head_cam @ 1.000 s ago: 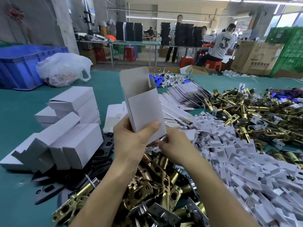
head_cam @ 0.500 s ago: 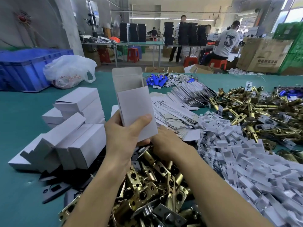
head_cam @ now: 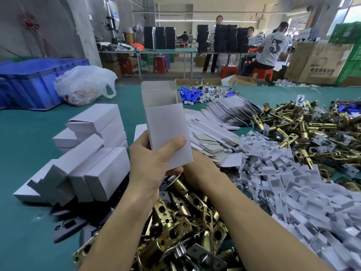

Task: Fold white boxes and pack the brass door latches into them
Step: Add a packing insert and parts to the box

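My left hand [head_cam: 150,163] grips a white box [head_cam: 166,124] upright at the centre, thumb across its front, top flap open. My right hand [head_cam: 197,169] sits under and behind the box's lower right corner; its fingers are hidden, so what they touch is unclear. Below both hands lies a heap of brass door latches [head_cam: 181,218]. A second pile of brass latches [head_cam: 304,130] spreads at the right. Closed white boxes [head_cam: 93,153] are stacked at the left. Flat unfolded box blanks [head_cam: 211,132] lie fanned behind the held box.
White foam inserts [head_cam: 293,188] cover the right side of the green table [head_cam: 25,137]. Black plates [head_cam: 66,225] lie under the box stack. A blue crate [head_cam: 33,83] and a white plastic bag [head_cam: 84,85] stand far left. Blue small parts [head_cam: 193,94] lie further back. People work at distant benches.
The held box has turned more upright and shifted slightly left. My right hand has slid in under its lower edge. The view has tilted a little.
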### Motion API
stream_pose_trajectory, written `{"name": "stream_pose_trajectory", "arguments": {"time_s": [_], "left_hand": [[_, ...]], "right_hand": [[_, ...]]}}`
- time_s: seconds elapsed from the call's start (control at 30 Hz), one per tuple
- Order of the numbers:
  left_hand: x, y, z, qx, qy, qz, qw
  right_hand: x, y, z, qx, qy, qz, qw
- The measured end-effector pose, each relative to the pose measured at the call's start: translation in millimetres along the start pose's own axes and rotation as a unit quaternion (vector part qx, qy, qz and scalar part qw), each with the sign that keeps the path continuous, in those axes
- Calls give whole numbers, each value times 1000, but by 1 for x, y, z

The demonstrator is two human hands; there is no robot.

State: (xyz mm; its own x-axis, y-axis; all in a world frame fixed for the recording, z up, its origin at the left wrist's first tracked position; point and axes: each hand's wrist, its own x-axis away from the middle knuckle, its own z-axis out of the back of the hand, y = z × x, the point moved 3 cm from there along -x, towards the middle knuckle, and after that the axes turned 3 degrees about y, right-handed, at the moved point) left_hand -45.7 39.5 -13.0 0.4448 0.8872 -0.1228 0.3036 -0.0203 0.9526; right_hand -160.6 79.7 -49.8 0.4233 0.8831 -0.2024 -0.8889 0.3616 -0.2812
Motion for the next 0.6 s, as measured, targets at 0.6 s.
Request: {"name": "stream_pose_trajectory", "arguments": {"time_s": [0.6], "left_hand": [[24, -11, -24, -32, -131, 29, 990]], "right_hand": [[98, 59, 116, -577, 216, -163, 771]]}}
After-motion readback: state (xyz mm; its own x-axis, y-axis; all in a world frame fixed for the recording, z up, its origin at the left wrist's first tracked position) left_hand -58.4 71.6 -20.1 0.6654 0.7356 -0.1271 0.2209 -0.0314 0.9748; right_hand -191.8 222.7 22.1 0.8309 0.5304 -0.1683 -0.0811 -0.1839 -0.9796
